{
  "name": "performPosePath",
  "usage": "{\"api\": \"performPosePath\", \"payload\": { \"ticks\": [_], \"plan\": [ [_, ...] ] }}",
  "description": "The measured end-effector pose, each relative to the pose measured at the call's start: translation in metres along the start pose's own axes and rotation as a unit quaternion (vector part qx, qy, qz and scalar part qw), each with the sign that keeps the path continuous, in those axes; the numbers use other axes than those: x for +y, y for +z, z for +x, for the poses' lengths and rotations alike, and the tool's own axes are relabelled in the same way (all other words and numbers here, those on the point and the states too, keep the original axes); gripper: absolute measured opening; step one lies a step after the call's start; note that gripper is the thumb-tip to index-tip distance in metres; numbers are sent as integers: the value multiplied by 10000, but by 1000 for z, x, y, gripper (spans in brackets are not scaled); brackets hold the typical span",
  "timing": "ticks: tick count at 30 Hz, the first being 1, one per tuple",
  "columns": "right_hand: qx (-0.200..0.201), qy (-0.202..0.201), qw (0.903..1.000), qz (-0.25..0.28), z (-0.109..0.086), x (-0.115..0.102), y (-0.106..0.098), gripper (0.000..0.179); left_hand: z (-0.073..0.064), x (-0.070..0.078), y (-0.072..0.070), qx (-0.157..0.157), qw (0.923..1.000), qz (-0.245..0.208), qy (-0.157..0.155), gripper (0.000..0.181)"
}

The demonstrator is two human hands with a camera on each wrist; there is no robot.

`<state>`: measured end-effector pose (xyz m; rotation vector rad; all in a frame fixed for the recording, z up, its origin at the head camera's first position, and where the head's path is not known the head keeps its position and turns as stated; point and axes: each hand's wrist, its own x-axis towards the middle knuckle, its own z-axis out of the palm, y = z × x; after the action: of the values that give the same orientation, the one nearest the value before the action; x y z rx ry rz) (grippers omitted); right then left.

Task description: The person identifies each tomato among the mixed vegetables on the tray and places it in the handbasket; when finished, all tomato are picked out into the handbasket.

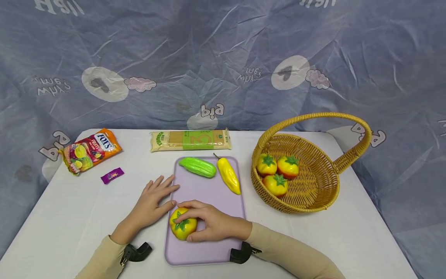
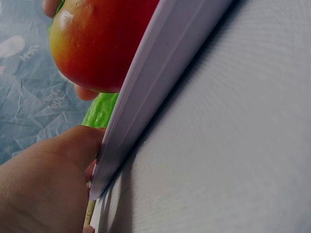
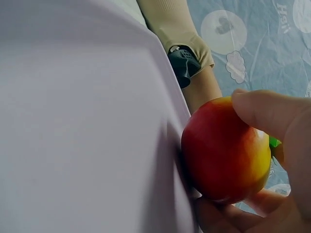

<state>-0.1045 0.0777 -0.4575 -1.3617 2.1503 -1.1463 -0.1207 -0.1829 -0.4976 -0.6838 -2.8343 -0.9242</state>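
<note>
My right hand [image 1: 217, 224] grips a yellow-red tomato [image 1: 182, 226] with a green leafy top, at the left side of the lilac tray [image 1: 216, 252]. In the right wrist view, thumb and fingers curl round the tomato [image 3: 223, 155], which sits by the tray's raised edge. My left hand [image 1: 151, 203] lies at the tray's left rim with its fingers spread and mostly straight. Its thumb touches the rim in the left wrist view. Farther back on the tray lie a green cucumber-shaped vegetable [image 1: 198, 167] and a yellow chili pepper [image 1: 228, 176].
Right of the tray stands a wicker basket [image 1: 317, 182] with a tall handle, holding three similar tomatoes [image 1: 275, 185]. A noodle packet [image 1: 191, 140] lies behind the tray. An orange FOX'S candy bag [image 1: 91, 151] and a small purple wrapped candy [image 1: 112, 175] are at the left.
</note>
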Motion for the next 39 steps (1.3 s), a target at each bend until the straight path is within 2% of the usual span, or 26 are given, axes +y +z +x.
{"api": "performPosePath", "payload": {
  "ticks": [11,19,26,30,39],
  "plan": [
    [-134,-62,9993,-345,-3,-2,-10,47,0,0,0,23,10000,-14,2,48],
    [289,-234,9984,-416,-16,-14,-37,46,0,0,1,-8,10000,-29,-88,48],
    [773,-12,9936,-821,-45,-22,-68,47,0,-1,1,2,10000,-45,-84,48],
    [1129,64,9876,-1086,-65,-27,-85,47,-1,-1,2,54,10000,-48,-30,47],
    [1852,559,9715,-1372,-109,-32,-118,47,-1,-1,1,21,10000,-62,-49,48]
  ]
}}
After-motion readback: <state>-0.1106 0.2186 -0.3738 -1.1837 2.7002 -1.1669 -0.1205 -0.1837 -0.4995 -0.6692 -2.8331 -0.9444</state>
